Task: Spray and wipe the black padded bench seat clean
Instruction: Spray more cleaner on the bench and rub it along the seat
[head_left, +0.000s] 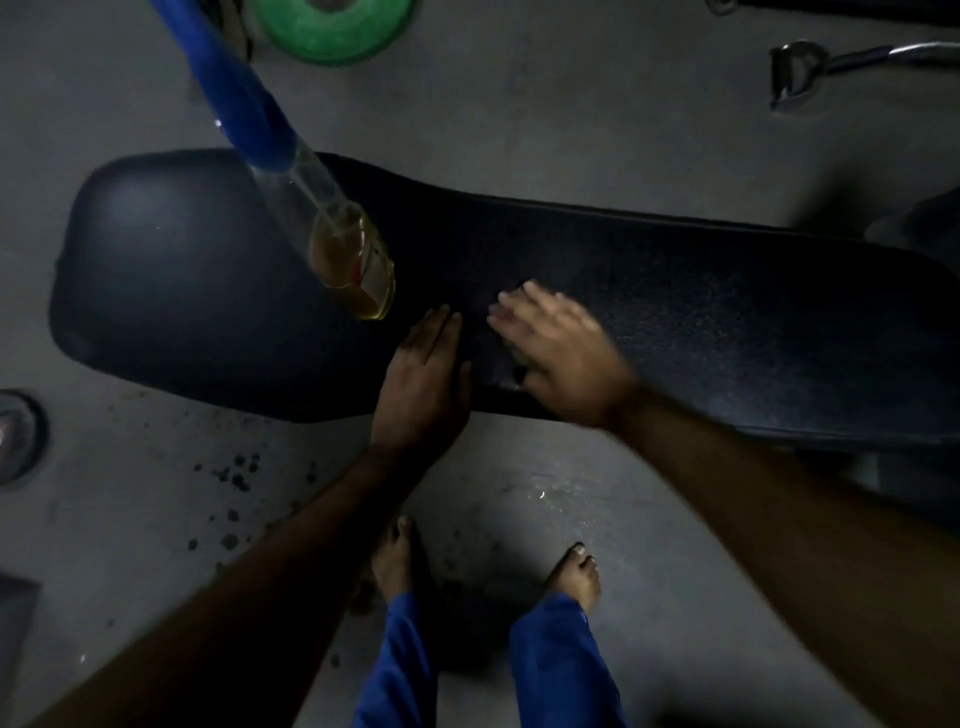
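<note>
The black padded bench seat (208, 270) runs left to right across the middle of the view. My left hand (423, 387) lies flat on its near edge, fingers together, holding nothing. Just to the right, my right hand (558, 353) is blurred by motion and presses flat on what looks like a dark cloth (523, 287); the cloth is hard to tell from the seat. A spray bottle (348, 254), blue above and clear below with yellowish liquid, slants in from the top left over the seat's left half. What holds it is out of view.
Grey concrete floor (571, 130) surrounds the bench, with dark wet spots (234, 473) at the near left. A green weight plate (332, 28) lies at the top, a chrome handle (800, 73) at the top right, a metal disc (15, 436) at the left edge. My bare feet (574, 577) stand below.
</note>
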